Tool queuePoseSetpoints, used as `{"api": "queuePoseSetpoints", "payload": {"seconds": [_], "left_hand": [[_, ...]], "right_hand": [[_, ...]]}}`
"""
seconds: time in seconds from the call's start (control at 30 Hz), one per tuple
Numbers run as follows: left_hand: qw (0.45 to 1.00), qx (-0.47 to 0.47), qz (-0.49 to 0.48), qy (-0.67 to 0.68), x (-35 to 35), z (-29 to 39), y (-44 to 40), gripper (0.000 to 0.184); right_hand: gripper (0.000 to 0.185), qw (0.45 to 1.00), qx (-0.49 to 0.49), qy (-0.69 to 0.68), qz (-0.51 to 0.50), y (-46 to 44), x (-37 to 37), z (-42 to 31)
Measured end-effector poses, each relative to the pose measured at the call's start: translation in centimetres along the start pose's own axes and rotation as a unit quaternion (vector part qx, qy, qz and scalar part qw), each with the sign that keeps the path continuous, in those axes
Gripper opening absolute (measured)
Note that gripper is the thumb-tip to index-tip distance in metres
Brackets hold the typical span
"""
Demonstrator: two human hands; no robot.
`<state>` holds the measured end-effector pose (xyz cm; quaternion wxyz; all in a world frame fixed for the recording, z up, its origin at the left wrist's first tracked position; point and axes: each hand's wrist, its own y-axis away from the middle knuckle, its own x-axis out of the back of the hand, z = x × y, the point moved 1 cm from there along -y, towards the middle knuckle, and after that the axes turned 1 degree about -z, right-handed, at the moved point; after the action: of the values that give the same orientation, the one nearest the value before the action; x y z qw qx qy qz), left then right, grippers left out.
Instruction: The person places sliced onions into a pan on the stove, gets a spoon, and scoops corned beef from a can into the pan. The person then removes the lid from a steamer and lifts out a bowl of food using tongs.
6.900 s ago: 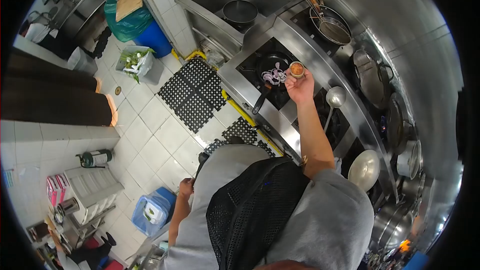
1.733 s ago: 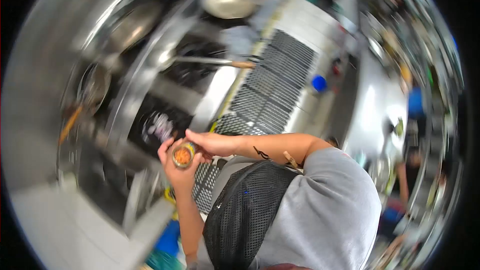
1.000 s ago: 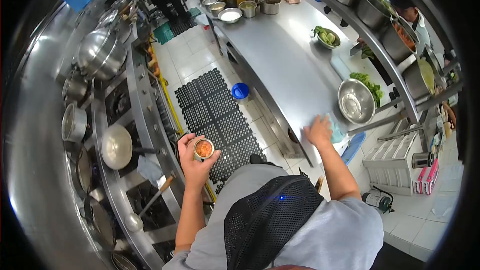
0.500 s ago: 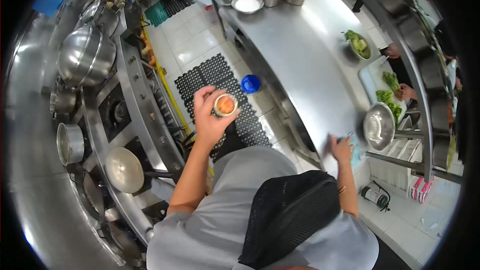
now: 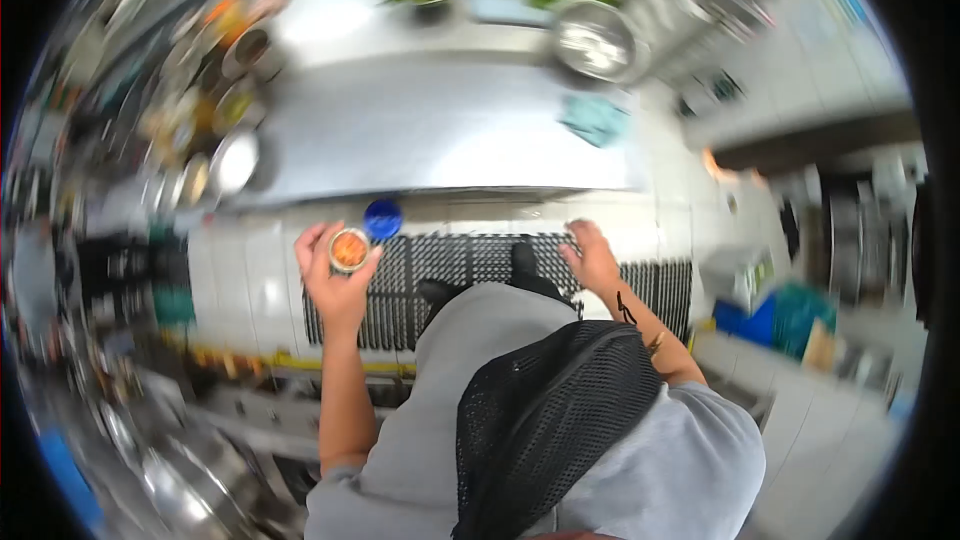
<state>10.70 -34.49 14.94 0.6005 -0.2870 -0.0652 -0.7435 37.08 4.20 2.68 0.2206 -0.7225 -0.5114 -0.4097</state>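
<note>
Jar [image 5: 348,268], orange-filled, in left hand [image 5: 337,285]; any label hidden.

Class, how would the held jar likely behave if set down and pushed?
The jar might roll if knocked sideways: it looks round. Tipped, it could spill, since orange contents show in its seemingly open mouth. It seems fairly light, as the left hand alone holds it.

Cloth [image 5: 597,121] seemingly obstructs the line from right grip [image 5: 592,256] to bowl [image 5: 597,43].
</note>
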Motion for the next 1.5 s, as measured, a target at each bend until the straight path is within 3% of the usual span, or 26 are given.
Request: {"api": "queuePoseSetpoints", "payload": {"seconds": [0.03, 0.13, 0.2, 0.27, 0.33, 0.47, 0.57, 0.63, 0.7, 0.77, 0.83, 0.9, 0.93, 1.0, 1.07, 1.13, 1.2, 1.27, 1.33, 1.37, 1.43, 1.5], "left_hand": [[0.999, -0.012, -0.032, 0.032, -2.2, 0.2, -0.8, 0.057], [0.987, -0.07, -0.127, 0.064, -8.3, 3.5, -2.6, 0.055], [0.97, -0.131, -0.186, 0.086, -13.0, 7.3, -3.0, 0.053], [0.958, -0.152, -0.213, 0.116, -16.8, 9.8, -2.6, 0.056], [0.952, -0.164, -0.22, 0.135, -21.1, 14.0, -1.3, 0.055], [0.927, -0.174, -0.259, 0.206, -30.7, 20.1, 3.4, 0.05], [0.895, -0.107, -0.348, 0.259, -37.5, 23.8, 6.9, 0.049], [0.874, -0.14, -0.397, 0.243, -41.0, 27.9, 8.7, 0.049], [0.849, -0.174, -0.446, 0.223, -44.5, 31.2, 9.7, 0.049], [0.82, -0.245, -0.477, 0.199, -48.6, 33.9, 10.3, 0.05], [0.794, -0.336, -0.475, 0.176, -51.6, 37.4, 10.9, 0.051], [0.768, -0.312, -0.517, 0.215, -55.2, 40.0, 12.1, 0.05], [0.781, -0.309, -0.5, 0.211, -56.5, 41.5, 12.6, 0.05], [0.729, -0.29, -0.563, 0.259, -59.3, 44.6, 13.7, 0.052], [0.725, -0.291, -0.564, 0.269, -62.9, 46.1, 14.1, 0.053], [0.716, -0.294, -0.569, 0.279, -67.0, 47.2, 14.4, 0.054], [0.683, -0.231, -0.629, 0.29, -73.6, 48.4, 13.9, 0.055], [0.669, -0.265, -0.628, 0.295, -78.3, 50.0, 13.2, 0.054], [0.71, -0.292, -0.582, 0.27, -82.9, 51.6, 12.7, 0.051], [0.704, -0.305, -0.584, 0.267, -84.9, 52.7, 12.5, 0.05], [0.688, -0.303, -0.597, 0.28, -88.9, 55.4, 12.2, 0.047], [0.653, -0.291, -0.635, 0.295, -92.8, 58.1, 12.9, 0.046]], "right_hand": [[0.048, 0.997, -0.069, -0.011, -0.039, 3.5, 0.2, 1.4], [0.051, 0.932, -0.342, -0.124, -0.002, 15.2, -1.9, 9.4], [0.054, 0.892, -0.446, -0.055, 0.052, 24.3, -4.2, 15.8], [0.059, 0.831, -0.556, 0.002, -0.027, 32.2, -7.0, 21.4], [0.058, 0.797, -0.601, -0.036, -0.051, 36.2, -7.3, 23.9], [0.057, 0.838, -0.531, -0.125, -0.01, 36.5, -7.3, 28.2], [0.05, 0.822, -0.522, -0.213, 0.088, 34.5, -3.0, 26.9], [0.051, 0.805, -0.517, -0.261, 0.127, 33.5, 0.0, 27.1], [0.051, 0.839, -0.467, -0.22, 0.172, 32.6, 1.5, 28.2], [0.046, 0.804, -0.468, -0.293, 0.222, 32.3, 4.0, 28.4], [0.042, 0.807, -0.444, -0.238, 0.308, 32.8, 2.5, 30.7], [0.033, 0.777, -0.449, -0.259, 0.359, 34.6, 0.0, 33.6], [0.031, 0.738, -0.453, -0.333, 0.372, 35.2, 0.3, 33.4], [0.034, 0.728, -0.491, -0.328, 0.348, 37.4, -1.6, 35.0], [0.034, 0.673, -0.541, -0.379, 0.334, 38.5, -0.7, 34.9], [0.033, 0.693, -0.58, -0.343, 0.257, 39.4, 0.4, 37.8], [0.034, 0.713, -0.591, -0.332, 0.177, 39.4, 2.0, 41.7], [0.034, 0.725, -0.597, -0.324, 0.111, 39.2, 4.8, 44.3], [0.035, 0.735, -0.599, -0.313, 0.055, 39.7, 7.4, 46.6], [0.035, 0.734, -0.603, -0.308, 0.039, 40.0, 9.1, 47.7], [0.036, 0.708, -0.633, -0.306, 0.067, 39.6, 14.1, 48.9], [0.037, 0.634, -0.685, -0.304, 0.193, 39.1, 19.1, 49.8]]}}
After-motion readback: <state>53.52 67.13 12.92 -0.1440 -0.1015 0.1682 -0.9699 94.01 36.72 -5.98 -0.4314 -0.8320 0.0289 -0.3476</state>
